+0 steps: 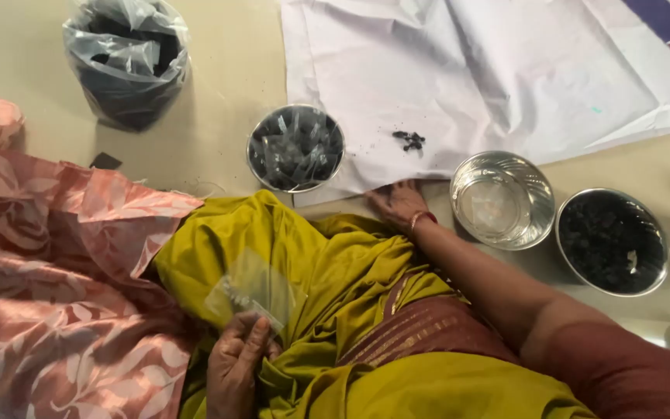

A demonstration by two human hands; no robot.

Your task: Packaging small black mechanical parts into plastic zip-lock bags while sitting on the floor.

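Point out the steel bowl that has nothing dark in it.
The middle steel bowl, just right of the right hand. It shows only its shiny bottom; the left bowl holds small packets, the far-right bowl dark bits.

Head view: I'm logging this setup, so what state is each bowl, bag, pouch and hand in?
Empty steel bowl: upright, nothing in it.
Right steel bowl: full of dark pieces.
Bowl of pouches: filled with small clear packets.
Plastic bag: open-topped, dark contents.
Clear pouch: held up, looks empty.
Left hand: gripping the pouch.
Right hand: resting flat at the edge of the white sheet.
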